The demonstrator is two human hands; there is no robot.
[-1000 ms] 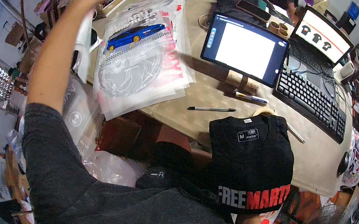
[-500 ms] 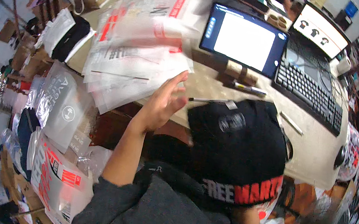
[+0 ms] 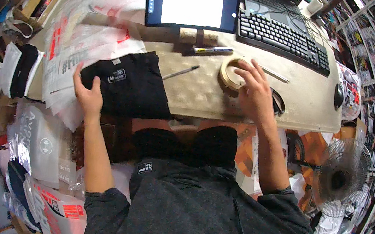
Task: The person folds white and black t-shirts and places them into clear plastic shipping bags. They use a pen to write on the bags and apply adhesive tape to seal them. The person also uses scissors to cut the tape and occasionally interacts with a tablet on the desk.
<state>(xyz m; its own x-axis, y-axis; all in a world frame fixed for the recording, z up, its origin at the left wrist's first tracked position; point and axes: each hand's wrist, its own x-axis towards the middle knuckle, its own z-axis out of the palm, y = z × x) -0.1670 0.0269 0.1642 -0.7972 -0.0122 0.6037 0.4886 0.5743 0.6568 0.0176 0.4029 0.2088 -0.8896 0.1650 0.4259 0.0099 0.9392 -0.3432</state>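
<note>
A folded black garment [image 3: 134, 85] with a small pale print and a neck tag lies at the table's front left, partly over the plastic bags. My left hand [image 3: 87, 97] grips its left edge, the thumb on top and the fingers along the outer side. Farther right, my right hand [image 3: 255, 98] is open, fingers apart, over the right side of a tape roll [image 3: 224, 74]. It holds nothing that I can see. Between garment and tape lies a pen [image 3: 180, 72]; a white stick-like pen [image 3: 276, 75] lies behind my right hand.
Printed translucent bags [image 3: 68, 58] spread over the table's left side. Behind stand a tablet [image 3: 192, 4], a keyboard [image 3: 284, 39] and a laptop [image 3: 272, 6]. A marker [image 3: 213, 50] lies before the tablet. A mouse [image 3: 339, 96] sits at the right edge; a fan [image 3: 341, 176] stands beyond.
The black garment has gone from my right side to the left of the table. My left hand has come down onto its edge. My right hand, hidden before, now shows over the tape roll.
</note>
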